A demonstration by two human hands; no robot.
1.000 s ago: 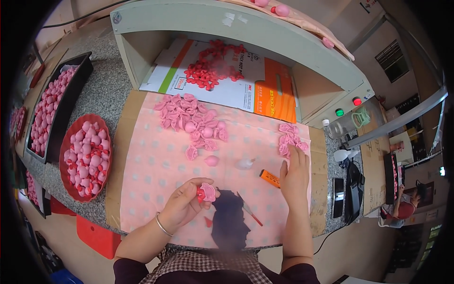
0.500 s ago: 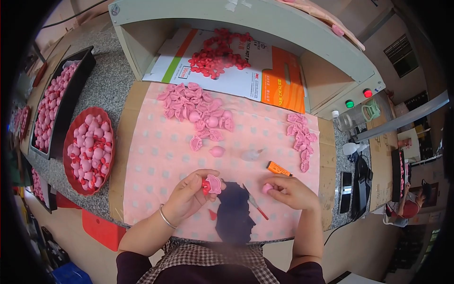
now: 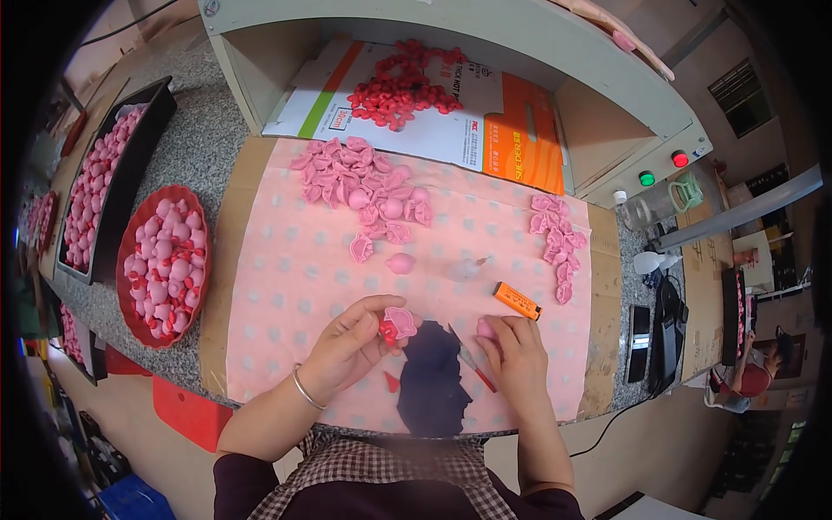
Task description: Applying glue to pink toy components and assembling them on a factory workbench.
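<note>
My left hand (image 3: 351,347) holds a small pink moulded figure (image 3: 400,321) with a red piece at its lower side, just above the pink dotted cloth (image 3: 286,277). My right hand (image 3: 516,351) pinches a small pink piece (image 3: 485,328) at its fingertips, close to the right of that figure. A thin red-handled tool (image 3: 472,362) lies on the cloth between the two hands. One loose pink figure (image 3: 399,262) lies further up the cloth.
A heap of pink figures (image 3: 364,186) and a smaller row (image 3: 555,238) lie on the cloth. Red pieces (image 3: 399,87) sit on a printed card. A red bowl (image 3: 165,264) and black tray (image 3: 108,178) hold figures at left. An orange tube (image 3: 517,300) lies near a clear bottle (image 3: 468,269).
My right hand has come back from the row of pink pieces at the right to the front middle, now holding a small pink piece. My left hand stayed in place with its figure.
</note>
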